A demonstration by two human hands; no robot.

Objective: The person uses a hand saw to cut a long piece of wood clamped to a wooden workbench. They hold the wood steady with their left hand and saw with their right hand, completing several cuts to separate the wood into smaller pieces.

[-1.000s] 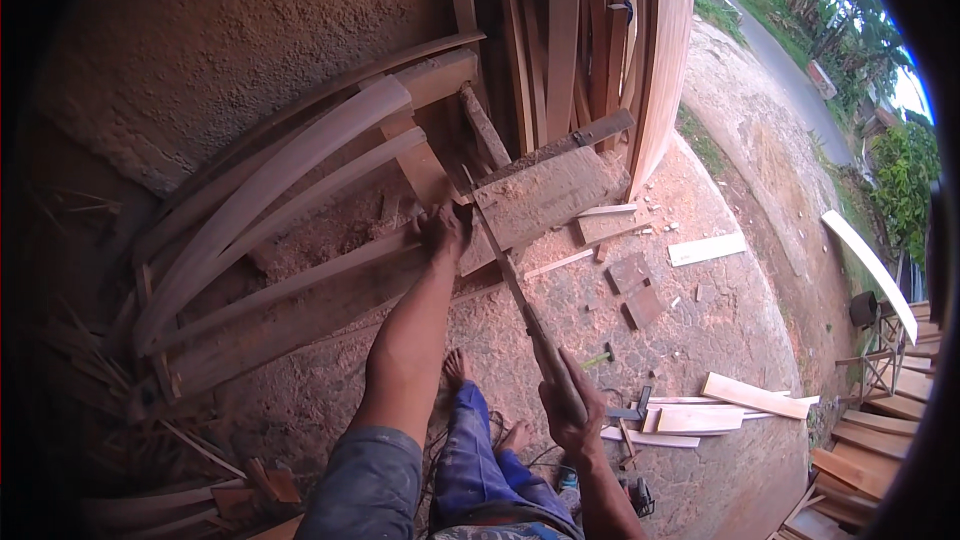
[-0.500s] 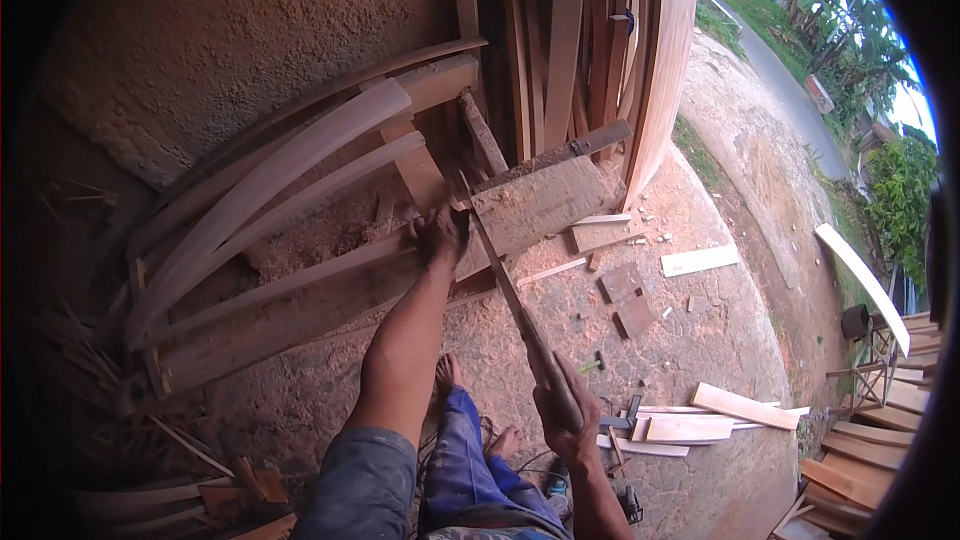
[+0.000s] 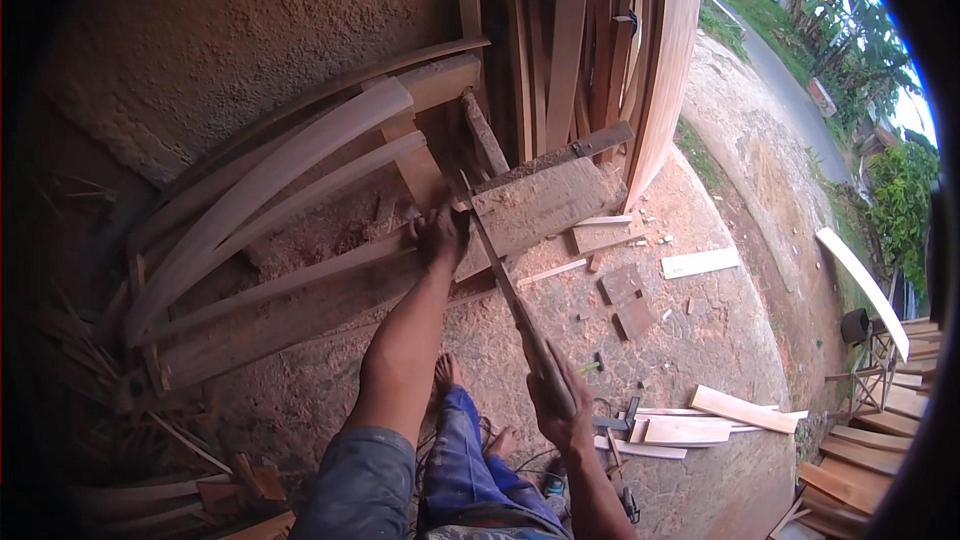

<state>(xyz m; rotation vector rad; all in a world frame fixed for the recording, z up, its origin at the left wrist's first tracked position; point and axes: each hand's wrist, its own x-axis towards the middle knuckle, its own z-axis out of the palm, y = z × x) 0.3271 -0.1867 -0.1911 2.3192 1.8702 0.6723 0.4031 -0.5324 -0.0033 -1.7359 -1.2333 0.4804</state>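
My right hand (image 3: 562,402) is closed round the handle of a long handsaw (image 3: 497,265). Its narrow blade slants up and away to the left, crossing the near edge of a rough wooden workbench (image 3: 545,195) dusted with sawdust. Just left of the blade, my left hand (image 3: 440,238) presses down with bent fingers on a small piece of wood (image 3: 461,206). Most of that piece lies hidden under the hand, and shadow darkens the fingers.
Curved wooden pieces (image 3: 290,175) rest on the bench frame at left. Tall planks (image 3: 565,40) lean against the wall behind. Offcuts (image 3: 690,427), wood blocks (image 3: 627,300) and a hammer (image 3: 597,363) lie on the sawdust-strewn floor at right. More boards (image 3: 850,480) are stacked lower right.
My right hand has pushed the saw slightly forward and to the left. My left hand stays in the same place.
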